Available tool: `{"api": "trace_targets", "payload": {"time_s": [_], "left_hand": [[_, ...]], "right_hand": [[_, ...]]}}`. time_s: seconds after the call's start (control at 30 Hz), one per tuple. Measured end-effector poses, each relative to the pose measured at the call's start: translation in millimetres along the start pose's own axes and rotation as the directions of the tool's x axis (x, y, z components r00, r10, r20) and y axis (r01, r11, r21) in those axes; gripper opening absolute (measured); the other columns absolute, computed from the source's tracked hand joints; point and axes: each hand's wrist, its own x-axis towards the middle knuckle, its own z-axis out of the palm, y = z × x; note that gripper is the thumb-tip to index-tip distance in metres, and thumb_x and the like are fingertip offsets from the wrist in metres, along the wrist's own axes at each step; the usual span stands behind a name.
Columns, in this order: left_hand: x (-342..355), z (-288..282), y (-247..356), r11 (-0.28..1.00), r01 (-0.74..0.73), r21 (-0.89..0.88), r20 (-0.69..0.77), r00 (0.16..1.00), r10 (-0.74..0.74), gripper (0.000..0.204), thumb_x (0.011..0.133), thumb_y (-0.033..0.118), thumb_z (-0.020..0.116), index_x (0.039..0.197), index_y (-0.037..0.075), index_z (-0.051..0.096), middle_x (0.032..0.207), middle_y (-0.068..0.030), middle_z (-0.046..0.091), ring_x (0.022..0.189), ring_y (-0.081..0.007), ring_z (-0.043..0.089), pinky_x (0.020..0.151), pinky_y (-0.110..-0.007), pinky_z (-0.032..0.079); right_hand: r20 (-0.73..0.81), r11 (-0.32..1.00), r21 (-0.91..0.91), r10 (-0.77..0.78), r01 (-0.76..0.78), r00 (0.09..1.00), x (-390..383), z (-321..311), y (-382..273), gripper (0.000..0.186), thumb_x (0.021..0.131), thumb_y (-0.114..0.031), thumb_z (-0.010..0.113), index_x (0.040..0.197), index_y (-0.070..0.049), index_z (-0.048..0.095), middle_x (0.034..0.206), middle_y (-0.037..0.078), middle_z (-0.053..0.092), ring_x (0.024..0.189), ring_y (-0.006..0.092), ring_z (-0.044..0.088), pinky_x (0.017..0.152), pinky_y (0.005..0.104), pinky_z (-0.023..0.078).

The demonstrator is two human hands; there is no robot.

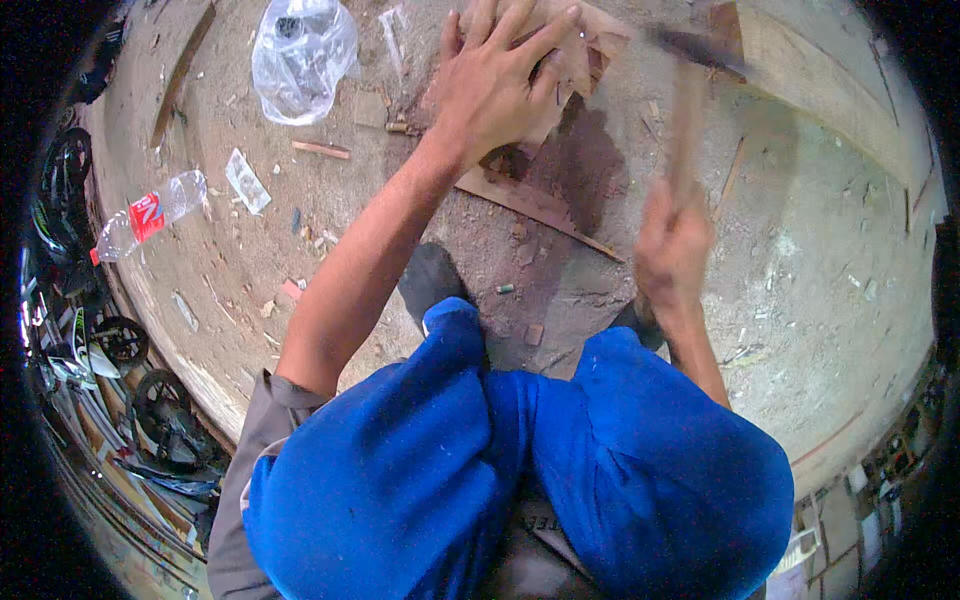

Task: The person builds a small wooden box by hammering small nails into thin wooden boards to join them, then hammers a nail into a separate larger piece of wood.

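My left hand (497,82) lies with its fingers spread on a piece of wood (606,28) at the top of the view. The hand covers much of this piece, and its full shape cannot be made out. To its right, my right hand (674,240) is closed round the wooden handle of a hammer (686,125). Motion blurs both the hand and the hammer. The dark hammer head is up, apart from the wood. A thin wooden strip (545,212) slants across the ground just below my left hand.
A long plank (825,95) lies at the far right. On the left are a clear plastic bag (303,60) and a plastic bottle (150,215) with a red label. Wood scraps litter the dusty ground. Motorbikes (160,400) stand along the left edge.
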Motion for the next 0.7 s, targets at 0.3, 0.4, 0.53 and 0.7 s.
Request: {"api": "trace_targets", "payload": {"time_s": [0.3, 0.4, 0.53, 0.7], "left_hand": [[1.5, -6.6, -0.5, 0.999, 0.008, 0.041, 0.036, 0.999, -0.010, 0.051, 0.102, 0.039, 0.050, 0.150, 0.024, 0.055, 0.165, -0.0131, 0.034, 0.155, -0.0416, 0.022, 0.122, -0.056, 0.019], [3.9, 2.3, 4.6, 0.994, -0.083, 0.068, -0.131, 0.987, 0.091, 0.042, 0.101, 0.033, 0.054, 0.137, 0.014, 0.064, 0.150, -0.0151, 0.052, 0.145, -0.0374, 0.040, 0.116, -0.054, 0.027], [-13.3, 6.9, 4.5, 0.999, 0.042, 0.020, 0.005, 0.999, -0.042, 0.049, 0.098, 0.042, 0.056, 0.147, 0.040, 0.055, 0.164, -0.0056, 0.039, 0.153, -0.0389, 0.028, 0.120, -0.065, 0.021], [-6.1, 7.6, -6.8, 0.998, 0.019, 0.054, -0.032, 0.999, -0.017, 0.050, 0.098, 0.042, 0.056, 0.148, 0.038, 0.055, 0.163, -0.0075, 0.040, 0.151, -0.0410, 0.030, 0.119, -0.065, 0.022]], "right_hand": [[-0.050, 0.973, 0.189, 0.141, -0.129, 0.989, 14.7, 5.9, 2.0, 0.041, 0.106, -0.034, 0.053, 0.096, 0.006, 0.061, 0.073, 0.028, 0.062, 0.066, 0.0452, 0.065, 0.059, 0.0511, 0.047], [0.191, 0.982, -0.139, 0.151, -0.125, 0.970, 15.7, 15.9, 18.6, 0.039, 0.106, -0.033, 0.053, 0.098, 0.005, 0.060, 0.068, 0.025, 0.061, 0.061, 0.0373, 0.065, 0.058, 0.0485, 0.047], [0.162, 0.959, -0.003, 0.282, -0.285, 0.946, -5.0, 7.1, 1.8, 0.041, 0.106, -0.033, 0.053, 0.094, 0.006, 0.058, 0.070, 0.030, 0.062, 0.070, 0.0495, 0.066, 0.060, 0.0516, 0.048], [0.230, 0.983, -0.066, 0.182, -0.171, 0.956, 22.6, 23.8, 16.1, 0.044, 0.106, -0.037, 0.053, 0.097, 0.006, 0.060, 0.067, 0.026, 0.062, 0.061, 0.0380, 0.065, 0.057, 0.0482, 0.047]]}}
